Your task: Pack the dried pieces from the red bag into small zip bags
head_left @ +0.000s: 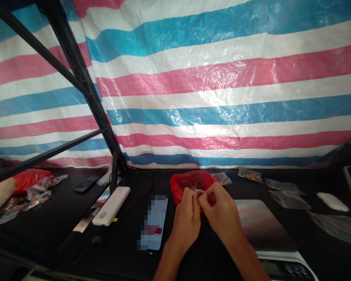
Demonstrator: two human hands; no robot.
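Observation:
My left hand (186,216) and my right hand (220,212) meet in front of a red plastic bag (179,184) full of small brown pieces. Both hands are closed in a pinch on a small clear packet (199,192) held between the fingertips, just above the red bag's near edge. What is inside the packet is too small to make out.
A digital scale (263,226) with a steel platform sits right of my hands. Several clear packets (283,191), some filled, lie at the back right beside a white mouse (332,201). A phone (154,222) and white power bank (111,205) lie left. A black frame post (84,86) rises at left.

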